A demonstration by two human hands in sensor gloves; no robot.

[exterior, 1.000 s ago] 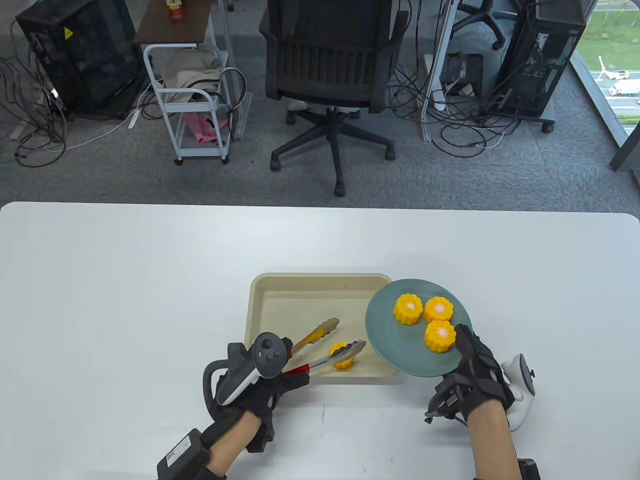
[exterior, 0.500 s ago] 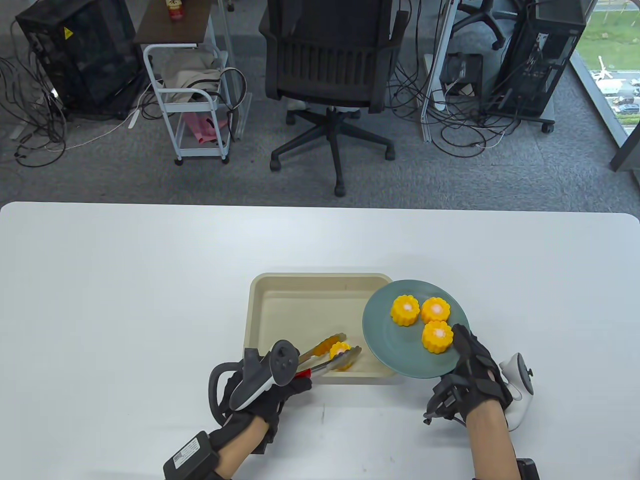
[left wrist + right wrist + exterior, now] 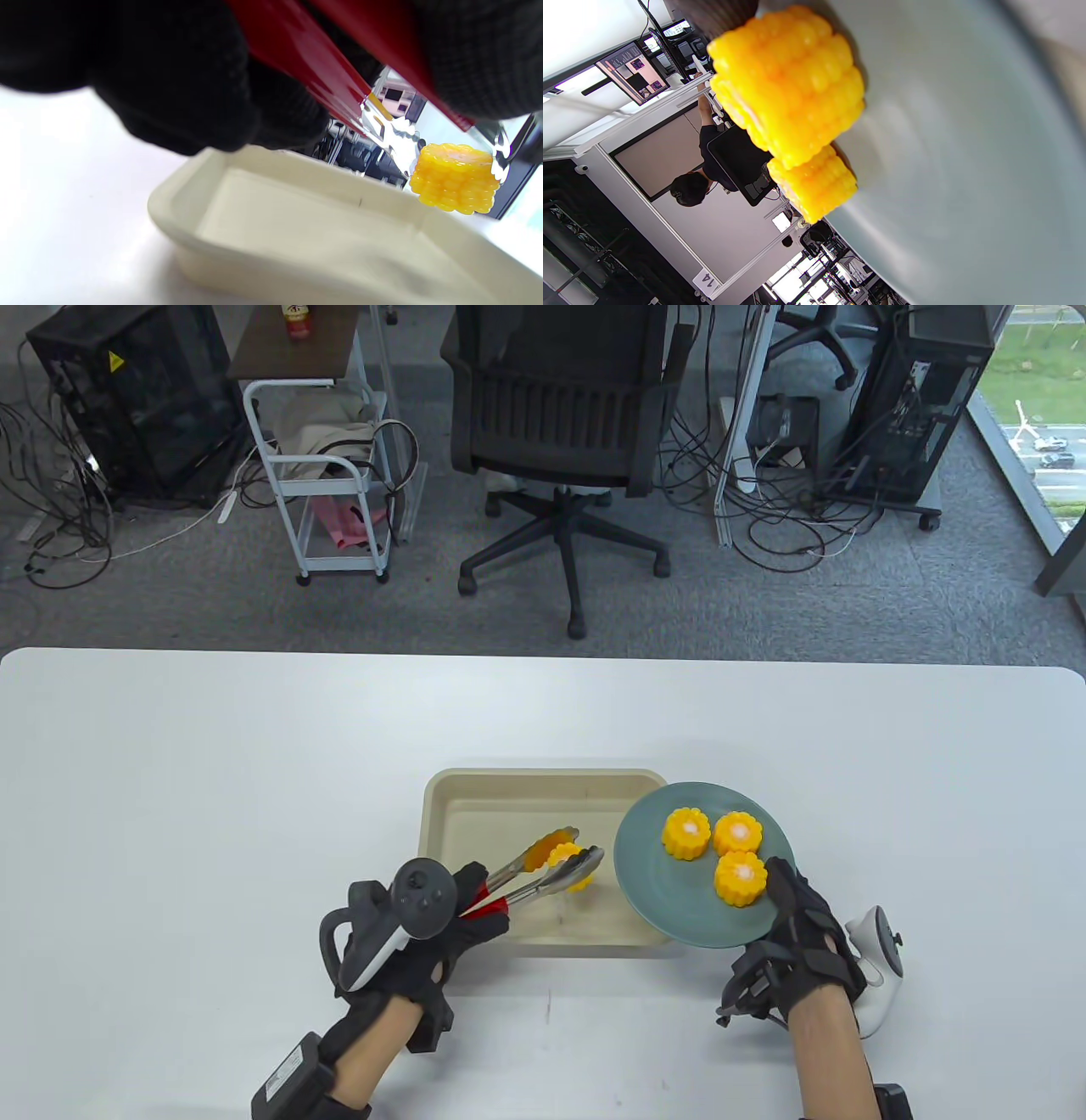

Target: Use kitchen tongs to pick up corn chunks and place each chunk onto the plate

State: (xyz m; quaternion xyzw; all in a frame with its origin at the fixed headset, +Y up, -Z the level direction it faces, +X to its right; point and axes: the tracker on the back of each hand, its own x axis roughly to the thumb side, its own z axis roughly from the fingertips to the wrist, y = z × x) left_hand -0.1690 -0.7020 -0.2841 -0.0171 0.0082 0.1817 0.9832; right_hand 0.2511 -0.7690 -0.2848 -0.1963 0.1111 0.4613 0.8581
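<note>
My left hand (image 3: 458, 929) grips the red-handled metal tongs (image 3: 543, 872), whose tips clamp a yellow corn chunk (image 3: 570, 865). That chunk (image 3: 456, 177) hangs clear above the floor of the cream tray (image 3: 441, 831). The teal plate (image 3: 653, 882) is lifted over the tray's right edge. My right hand (image 3: 802, 929) holds it by its near right rim. Three corn chunks (image 3: 687, 831) (image 3: 736, 832) (image 3: 740, 876) sit on the plate. The right wrist view shows two chunks (image 3: 789, 80) on the plate (image 3: 967, 169) from close up.
The cream tray (image 3: 254, 220) lies at the table's near centre on the white table (image 3: 212, 780). Beyond the far edge stand an office chair (image 3: 560, 415), a white cart (image 3: 322, 475) and computer towers.
The tongs closed on the corn chunk in the tray's near part and lifted it up and away from me. The plate shifted slightly left.
</note>
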